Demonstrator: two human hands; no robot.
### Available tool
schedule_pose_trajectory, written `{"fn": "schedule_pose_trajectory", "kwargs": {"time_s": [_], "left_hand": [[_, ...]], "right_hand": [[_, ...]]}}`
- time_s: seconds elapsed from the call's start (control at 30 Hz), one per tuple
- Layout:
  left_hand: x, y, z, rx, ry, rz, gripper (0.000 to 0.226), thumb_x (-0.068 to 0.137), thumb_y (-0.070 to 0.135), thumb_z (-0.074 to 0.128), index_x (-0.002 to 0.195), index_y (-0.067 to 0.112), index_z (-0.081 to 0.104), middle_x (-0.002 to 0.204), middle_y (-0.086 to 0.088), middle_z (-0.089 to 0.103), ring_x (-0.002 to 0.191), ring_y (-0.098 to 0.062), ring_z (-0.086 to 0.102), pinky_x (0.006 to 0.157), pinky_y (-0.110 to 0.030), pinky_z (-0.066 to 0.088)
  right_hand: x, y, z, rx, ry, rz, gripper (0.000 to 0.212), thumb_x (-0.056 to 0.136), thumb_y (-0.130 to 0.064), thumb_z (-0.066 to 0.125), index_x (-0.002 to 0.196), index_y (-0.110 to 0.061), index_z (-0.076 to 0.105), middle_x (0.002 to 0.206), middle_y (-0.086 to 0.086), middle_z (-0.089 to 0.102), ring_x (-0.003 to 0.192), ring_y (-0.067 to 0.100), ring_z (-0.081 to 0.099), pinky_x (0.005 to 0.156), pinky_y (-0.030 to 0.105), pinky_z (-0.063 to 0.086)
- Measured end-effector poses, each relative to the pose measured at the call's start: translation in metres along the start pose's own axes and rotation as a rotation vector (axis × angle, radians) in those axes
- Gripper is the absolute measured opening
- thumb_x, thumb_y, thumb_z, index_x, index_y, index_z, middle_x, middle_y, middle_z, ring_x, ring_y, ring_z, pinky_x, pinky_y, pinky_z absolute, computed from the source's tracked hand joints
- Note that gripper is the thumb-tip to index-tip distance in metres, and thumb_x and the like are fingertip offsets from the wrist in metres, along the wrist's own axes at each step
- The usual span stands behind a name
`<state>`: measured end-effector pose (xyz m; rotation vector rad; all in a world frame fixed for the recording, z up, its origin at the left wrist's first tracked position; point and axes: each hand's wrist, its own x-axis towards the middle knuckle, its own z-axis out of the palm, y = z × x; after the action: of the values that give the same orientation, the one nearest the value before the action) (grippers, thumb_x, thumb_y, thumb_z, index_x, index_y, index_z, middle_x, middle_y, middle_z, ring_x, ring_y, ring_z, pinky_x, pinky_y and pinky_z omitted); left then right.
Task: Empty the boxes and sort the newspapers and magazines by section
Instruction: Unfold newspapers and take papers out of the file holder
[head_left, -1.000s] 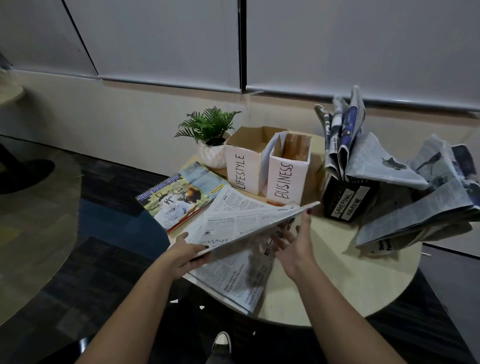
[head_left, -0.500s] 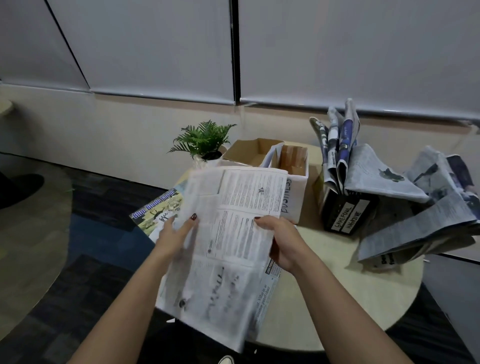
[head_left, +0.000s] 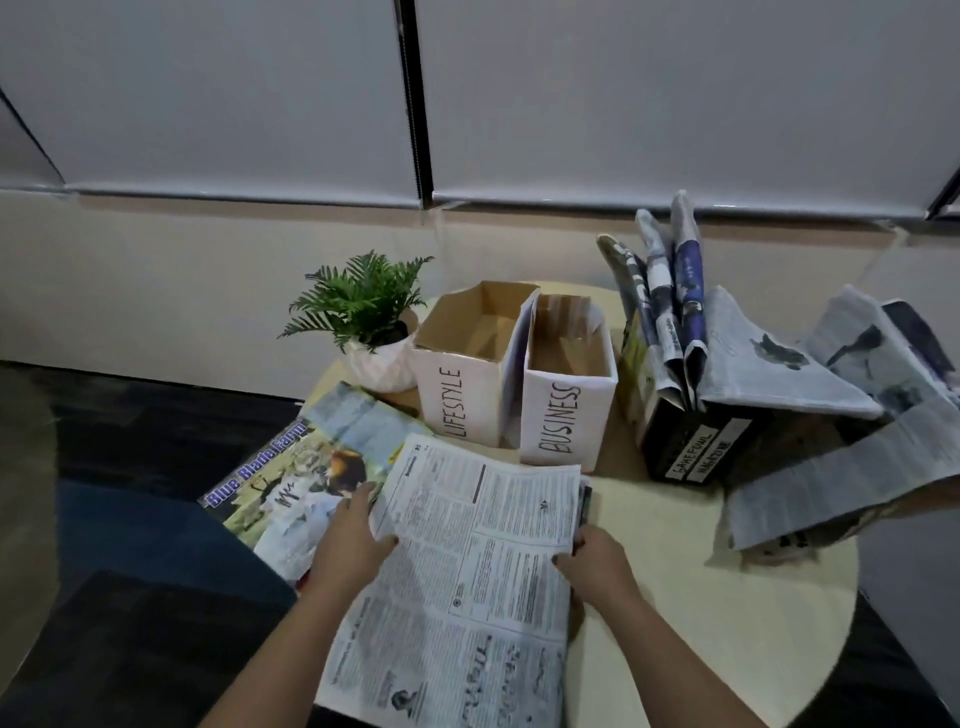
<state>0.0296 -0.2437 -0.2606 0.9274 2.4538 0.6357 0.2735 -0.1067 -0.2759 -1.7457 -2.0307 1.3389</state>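
Observation:
A business newspaper section (head_left: 467, 561) lies flat on the round table (head_left: 727, 597), its near end hanging over the front edge. My left hand (head_left: 348, 540) holds its left edge, and my right hand (head_left: 597, 564) grips its right edge. A colourful "Blue Blade Farm" magazine (head_left: 291, 483) lies to the left, partly under the paper. Behind stand two white boxes, LIFESTYLE (head_left: 467, 374) and BUSINESS (head_left: 566, 395), both showing bare cardboard inside. A black box (head_left: 696, 441) on the right holds several upright papers.
A potted fern (head_left: 363, 322) stands at the table's back left. Loose newspapers (head_left: 841, 426) spill from the black box over the right side of the table. A wall with blinds runs close behind. Dark carpet lies to the left.
The newspaper, held up and tilted toward me half a second ago, now lies flat on the table. Both hands came down with it and stay at its edges.

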Motion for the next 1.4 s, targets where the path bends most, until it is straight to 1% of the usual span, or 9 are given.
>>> {"fn": "schedule_pose_trajectory", "kwargs": {"time_s": [0.13,0.3,0.47,0.67,0.77,0.93,1.07,1.23,1.4], "left_hand": [[0.011,-0.008,0.022,0.606,-0.172,0.34,0.086,0.085,0.055,0.059,0.153,0.037,0.008,0.162,0.004,-0.004,0.147,-0.028,0.01,0.117,-0.047,0.018],[0.033,0.016,0.028,0.835,-0.325,0.424,0.056,0.094,0.056,0.041,0.142,0.028,0.041,0.149,0.001,0.041,0.13,-0.023,0.044,0.108,-0.041,0.03],[0.045,0.056,0.027,0.877,-0.45,0.4,0.042,0.093,0.048,0.049,0.112,0.013,0.061,0.111,-0.003,0.062,0.1,-0.021,0.06,0.08,-0.031,0.044],[0.045,0.087,0.027,0.988,-0.507,0.385,0.047,0.091,0.049,0.051,0.124,0.016,0.055,0.126,-0.002,0.06,0.113,-0.02,0.058,0.086,-0.03,0.043],[0.045,0.132,0.024,0.862,-0.438,0.446,0.042,0.092,0.055,0.047,0.112,0.021,0.06,0.111,0.003,0.068,0.1,-0.016,0.063,0.082,-0.03,0.047],[0.026,0.238,0.017,0.314,-0.001,0.709,0.027,0.09,0.053,0.051,0.104,0.032,0.062,0.087,0.012,0.065,0.076,-0.007,0.059,0.062,-0.026,0.05],[0.011,0.313,0.025,0.212,0.251,1.012,0.052,0.085,0.045,0.064,0.131,0.027,0.049,0.127,0.003,0.048,0.115,-0.018,0.044,0.09,-0.034,0.045],[0.012,0.366,0.045,0.678,0.2,1.106,0.074,0.084,0.039,0.066,0.147,0.029,0.03,0.16,-0.002,0.014,0.146,-0.03,0.01,0.117,-0.048,0.013],[0.01,0.391,0.077,0.905,0.159,1.11,0.055,0.084,0.045,0.06,0.129,0.015,0.056,0.143,-0.008,0.048,0.141,-0.028,0.027,0.118,-0.048,0.001]], "right_hand": [[0.007,0.003,0.005,-0.147,0.042,-0.013,0.036,0.087,-0.008,0.056,0.121,-0.013,0.049,0.108,0.007,0.064,0.089,0.02,0.061,0.07,0.027,0.049],[0.008,0.005,0.007,-0.495,0.043,0.007,0.075,0.094,-0.025,0.054,0.152,-0.034,0.008,0.136,0.008,0.037,0.107,0.024,0.055,0.079,0.029,0.046],[0.012,0.015,0.012,-0.691,-0.053,0.053,0.064,0.099,-0.042,0.042,0.152,-0.037,0.007,0.152,0.007,0.011,0.128,0.029,0.037,0.095,0.034,0.042],[0.007,0.009,-0.012,-0.563,-0.113,0.036,0.051,0.098,-0.038,0.043,0.147,-0.03,0.03,0.144,0.007,0.029,0.126,0.029,0.04,0.097,0.036,0.041],[0.003,0.001,-0.046,-0.418,0.208,-0.086,0.027,0.097,-0.03,0.043,0.115,-0.018,0.059,0.118,0.003,0.053,0.107,0.02,0.052,0.081,0.03,0.047],[0.002,-0.01,-0.128,-0.195,0.795,-0.339,0.007,0.09,-0.017,0.053,0.097,-0.013,0.053,0.099,0.003,0.049,0.093,0.023,0.049,0.071,0.035,0.043],[0.015,-0.004,-0.164,-0.267,0.692,-0.218,0.05,0.092,-0.025,0.051,0.137,-0.009,0.037,0.137,0.008,0.036,0.125,0.025,0.038,0.096,0.037,0.043],[0.03,0.01,-0.179,-0.524,0.466,-0.154,0.07,0.095,-0.039,0.044,0.15,-0.007,0.013,0.155,0.01,0.017,0.144,0.028,0.015,0.117,0.039,0.02],[0.036,0.02,-0.179,-0.552,0.436,-0.166,0.074,0.091,-0.04,0.046,0.15,-0.011,0.012,0.157,0.008,0.015,0.145,0.025,0.014,0.118,0.041,0.014]]}}
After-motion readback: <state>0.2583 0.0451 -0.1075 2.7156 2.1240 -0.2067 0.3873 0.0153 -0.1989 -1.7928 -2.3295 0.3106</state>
